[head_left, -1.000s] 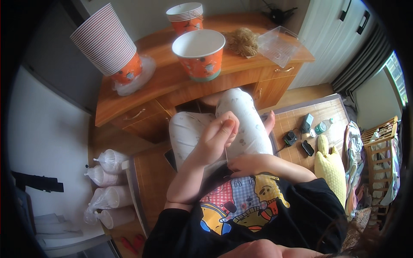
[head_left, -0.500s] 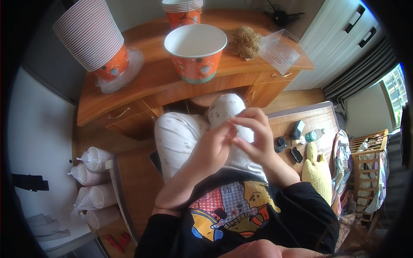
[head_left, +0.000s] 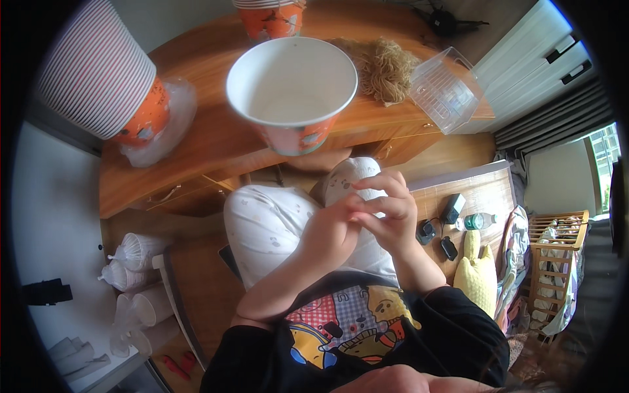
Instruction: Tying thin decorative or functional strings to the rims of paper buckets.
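My left hand (head_left: 332, 229) and my right hand (head_left: 393, 208) meet above my lap, fingertips touching. The left hand's fingers are closed, partly turned from view. Thumb and fingers of my right hand bend into a pinch against the left fingertips. Anything between them is too small or hidden to make out. Beyond my knees, a large white-lined orange paper bucket (head_left: 291, 82) stands upright at the front edge of the wooden desk (head_left: 203, 141). To its right lies a tangled bundle of tan strings or rubber bands (head_left: 388, 72).
A tall stack of paper buckets (head_left: 98, 72) leans at the desk's left, in clear plastic. Another stack (head_left: 268, 19) stands behind. A clear plastic box (head_left: 447, 92) sits at the right desk edge. Beside me are a bottle (head_left: 480, 221), a yellow cushion (head_left: 476, 281) and bagged white cups (head_left: 147, 308).
The head view has shifted, so the bucket and stacks look larger and closer. My hands stay together; the right thumb has come up against the left fingertips.
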Demonstrator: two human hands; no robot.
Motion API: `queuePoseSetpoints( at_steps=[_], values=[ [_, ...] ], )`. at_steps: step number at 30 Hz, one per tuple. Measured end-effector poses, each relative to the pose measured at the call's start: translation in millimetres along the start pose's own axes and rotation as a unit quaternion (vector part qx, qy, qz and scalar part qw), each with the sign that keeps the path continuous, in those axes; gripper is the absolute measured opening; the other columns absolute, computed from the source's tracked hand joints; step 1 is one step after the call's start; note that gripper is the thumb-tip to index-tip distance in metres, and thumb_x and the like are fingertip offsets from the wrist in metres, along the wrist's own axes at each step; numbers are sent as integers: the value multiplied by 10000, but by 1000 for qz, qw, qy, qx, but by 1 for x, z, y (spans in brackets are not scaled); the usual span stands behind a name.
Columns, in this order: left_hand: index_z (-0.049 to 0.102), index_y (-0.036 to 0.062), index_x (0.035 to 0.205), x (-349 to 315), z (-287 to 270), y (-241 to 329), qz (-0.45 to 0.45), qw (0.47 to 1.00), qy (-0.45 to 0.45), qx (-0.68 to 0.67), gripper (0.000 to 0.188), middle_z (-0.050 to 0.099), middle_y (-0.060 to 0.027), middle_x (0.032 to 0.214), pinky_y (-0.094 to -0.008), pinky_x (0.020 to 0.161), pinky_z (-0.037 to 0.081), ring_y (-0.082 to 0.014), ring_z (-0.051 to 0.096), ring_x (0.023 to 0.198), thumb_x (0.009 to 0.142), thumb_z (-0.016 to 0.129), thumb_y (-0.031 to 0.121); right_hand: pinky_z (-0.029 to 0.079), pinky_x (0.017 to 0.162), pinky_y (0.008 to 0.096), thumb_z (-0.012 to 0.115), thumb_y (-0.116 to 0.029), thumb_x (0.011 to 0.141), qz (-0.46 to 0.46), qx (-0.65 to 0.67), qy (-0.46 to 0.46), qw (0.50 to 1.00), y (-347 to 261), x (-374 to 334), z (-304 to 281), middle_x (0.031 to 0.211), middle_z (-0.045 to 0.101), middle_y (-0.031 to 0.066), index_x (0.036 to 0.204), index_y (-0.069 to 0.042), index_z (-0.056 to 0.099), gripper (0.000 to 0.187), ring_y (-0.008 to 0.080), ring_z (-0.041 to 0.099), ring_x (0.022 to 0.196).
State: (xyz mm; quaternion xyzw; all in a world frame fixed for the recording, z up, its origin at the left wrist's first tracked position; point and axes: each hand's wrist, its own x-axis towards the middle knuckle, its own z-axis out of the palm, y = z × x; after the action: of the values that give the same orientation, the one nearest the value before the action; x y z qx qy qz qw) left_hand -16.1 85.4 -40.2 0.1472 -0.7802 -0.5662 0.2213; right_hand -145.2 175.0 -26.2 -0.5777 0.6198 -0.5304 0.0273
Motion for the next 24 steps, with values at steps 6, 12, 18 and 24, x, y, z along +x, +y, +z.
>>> queuePoseSetpoints(
  at_steps=[6,12,18,24],
  values=[
    [600,30,982,15,-11,-2,-3,999,12,-33,116,644,-163,830,-367,651,507,-335,663,762,869,598,57,429,795,321,869,-203,648,22,33,5,999,26,12,-2,850,641,4,744,-108,748,182,195,545,876],
    [600,-1,967,21,-22,-11,27,996,30,-81,115,601,-101,802,-299,627,466,-199,589,687,856,599,29,376,671,302,910,-261,626,-14,82,4,996,31,35,7,731,570,5,593,-99,543,403,185,487,753],
    [599,25,953,23,-31,-15,61,992,50,-96,99,579,-95,772,-300,590,451,-225,562,626,891,634,94,362,664,306,921,-284,607,-26,126,-10,992,29,51,17,748,562,-10,621,-124,584,374,167,513,719],
    [562,-1,900,15,-51,-23,35,995,29,-91,92,594,-75,747,-268,595,433,-143,543,633,900,612,75,387,687,316,912,-356,591,-34,145,-2,989,28,59,29,782,595,8,728,-98,669,380,182,542,741]
  ],
)
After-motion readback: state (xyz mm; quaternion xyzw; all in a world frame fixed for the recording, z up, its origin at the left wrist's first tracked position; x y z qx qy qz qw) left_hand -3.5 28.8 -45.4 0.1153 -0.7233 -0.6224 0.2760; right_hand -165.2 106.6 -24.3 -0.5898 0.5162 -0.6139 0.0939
